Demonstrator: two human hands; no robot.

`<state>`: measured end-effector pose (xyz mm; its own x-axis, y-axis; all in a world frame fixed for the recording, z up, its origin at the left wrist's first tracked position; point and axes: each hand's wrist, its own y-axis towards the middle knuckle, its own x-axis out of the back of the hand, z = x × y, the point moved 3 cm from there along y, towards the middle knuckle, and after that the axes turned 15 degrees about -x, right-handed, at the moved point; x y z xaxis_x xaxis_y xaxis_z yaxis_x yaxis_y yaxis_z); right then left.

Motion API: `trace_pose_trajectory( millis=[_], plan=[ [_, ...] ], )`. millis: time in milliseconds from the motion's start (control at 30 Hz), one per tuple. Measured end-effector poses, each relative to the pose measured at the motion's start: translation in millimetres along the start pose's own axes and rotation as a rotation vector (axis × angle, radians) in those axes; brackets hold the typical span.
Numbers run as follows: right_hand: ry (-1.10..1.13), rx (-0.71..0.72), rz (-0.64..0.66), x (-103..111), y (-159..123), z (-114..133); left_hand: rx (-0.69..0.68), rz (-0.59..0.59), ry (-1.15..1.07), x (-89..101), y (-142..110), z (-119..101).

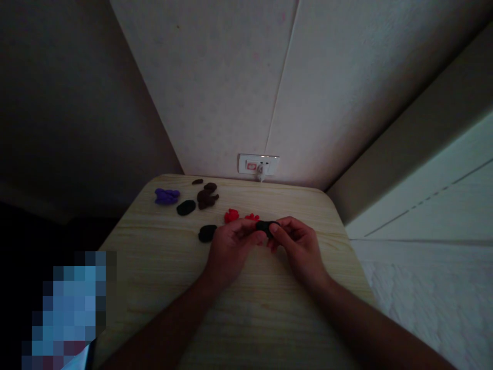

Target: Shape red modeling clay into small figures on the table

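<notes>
Between the fingertips of both hands is a small black lump that looks like modelling clay [265,227]. My left hand [233,245] pinches its left end, and my right hand [298,244] grips its right end with the thumb on top. Just beyond the fingers lie a red clay piece [231,215] and a second red piece [252,217], partly hidden by the left hand. A black clay piece [207,234] rests beside my left hand, its right side close to the wrist and knuckles.
On the light wooden table [246,318], farther left, are another black piece [186,207], several brown pieces [207,199] and a purple piece [167,196]. A wall socket [258,164] with a plug sits behind the table's back edge. A blurred-out patch covers the lower left.
</notes>
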<state>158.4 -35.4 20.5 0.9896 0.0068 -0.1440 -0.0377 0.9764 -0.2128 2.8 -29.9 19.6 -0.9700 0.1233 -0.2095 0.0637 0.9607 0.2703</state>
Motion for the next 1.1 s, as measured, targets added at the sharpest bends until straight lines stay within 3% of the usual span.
trace_pose_trajectory(
  millis=[100,233,467,700,900,1100],
  plan=[
    [-0.14,0.13,-0.026,3.1,-1.6,5.6,-0.03,-0.006,0.048,2.4,2.0,-2.2],
    [-0.336,0.318,0.051,3.1,-4.0,13.7,-0.03,0.009,0.079,2.9,2.6,-2.1],
    [-0.151,0.026,0.107,1.3,0.4,6.3,0.011,-0.078,-0.125,0.6,-1.3,-2.2],
    [0.153,-0.203,0.199,-1.9,6.0,1.2,0.026,-0.045,-0.176,-0.3,0.1,-2.3],
    [0.16,-0.129,0.095,1.2,8.2,0.5,0.037,-0.047,-0.144,2.3,3.1,2.9],
    [0.08,-0.113,0.203,-2.7,6.4,-1.0,0.045,-0.107,-0.076,11.2,3.3,8.7]
  ],
)
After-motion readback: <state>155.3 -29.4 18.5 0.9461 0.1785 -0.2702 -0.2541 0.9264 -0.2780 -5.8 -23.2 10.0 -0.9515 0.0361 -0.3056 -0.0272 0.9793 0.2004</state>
